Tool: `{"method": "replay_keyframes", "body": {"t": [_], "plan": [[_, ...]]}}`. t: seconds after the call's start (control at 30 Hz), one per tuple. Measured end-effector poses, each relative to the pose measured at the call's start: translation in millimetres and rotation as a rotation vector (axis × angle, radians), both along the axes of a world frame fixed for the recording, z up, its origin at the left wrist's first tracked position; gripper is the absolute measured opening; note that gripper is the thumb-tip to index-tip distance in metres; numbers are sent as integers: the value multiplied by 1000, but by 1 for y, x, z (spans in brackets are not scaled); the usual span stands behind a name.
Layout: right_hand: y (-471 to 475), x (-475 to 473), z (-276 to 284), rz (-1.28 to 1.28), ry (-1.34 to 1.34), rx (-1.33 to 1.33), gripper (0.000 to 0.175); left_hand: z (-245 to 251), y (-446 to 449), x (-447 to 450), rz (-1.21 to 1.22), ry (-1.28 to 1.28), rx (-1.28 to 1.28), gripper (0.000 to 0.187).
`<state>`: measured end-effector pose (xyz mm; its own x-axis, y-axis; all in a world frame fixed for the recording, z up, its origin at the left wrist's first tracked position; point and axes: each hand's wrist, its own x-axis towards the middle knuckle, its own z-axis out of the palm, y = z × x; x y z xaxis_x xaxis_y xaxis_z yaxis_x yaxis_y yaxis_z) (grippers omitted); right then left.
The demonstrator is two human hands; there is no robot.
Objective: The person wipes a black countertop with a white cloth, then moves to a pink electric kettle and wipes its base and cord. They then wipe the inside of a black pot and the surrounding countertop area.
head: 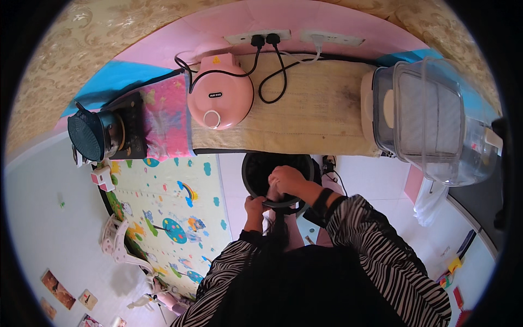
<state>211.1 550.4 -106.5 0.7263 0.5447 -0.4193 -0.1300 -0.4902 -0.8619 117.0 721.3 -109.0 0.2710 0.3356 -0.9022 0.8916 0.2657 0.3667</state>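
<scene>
A round black pot or bucket (246,173) is just in front of me, below the near edge of the covered table. My left hand (256,207) grips its near-left rim. Inside the near part of the opening is my right hand (284,181), its fingers closed on a pale, crumpled cloth (274,193) against the inner wall. The bottom of the vessel is dark, and what lies there cannot be made out.
A pink round electric appliance (220,98) and black cords rest on the beige table cover (310,122). Clear plastic containers (429,114) stand at the right, a dark pot (96,133) on a cooktop at the left. A patterned play mat (175,208) covers the left floor.
</scene>
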Motion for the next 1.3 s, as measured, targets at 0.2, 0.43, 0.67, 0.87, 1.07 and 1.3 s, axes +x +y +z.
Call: {"method": "replay_keyframes", "body": {"t": [0.2,0.43,0.67,0.87,1.07,1.3], "plan": [[-105,95,34,-619,-461,26,19,1,0,-6,39,-13,-46,29],[-166,169,-10,-706,-1002,-562,18,5,-11,-11,-54,-11,-43,29],[-57,39,1,-191,140,-88,16,-13,-21,-12,-30,-32,-85,28],[-124,129,6,-466,-638,-451,9,-25,-18,-17,-136,1,-87,33],[-150,139,-8,-423,-742,-1261,10,-20,-28,-15,-208,-11,-19,27],[-135,-16,-1,-675,148,261,16,-7,-36,-2,-110,-51,-83,31]]}}
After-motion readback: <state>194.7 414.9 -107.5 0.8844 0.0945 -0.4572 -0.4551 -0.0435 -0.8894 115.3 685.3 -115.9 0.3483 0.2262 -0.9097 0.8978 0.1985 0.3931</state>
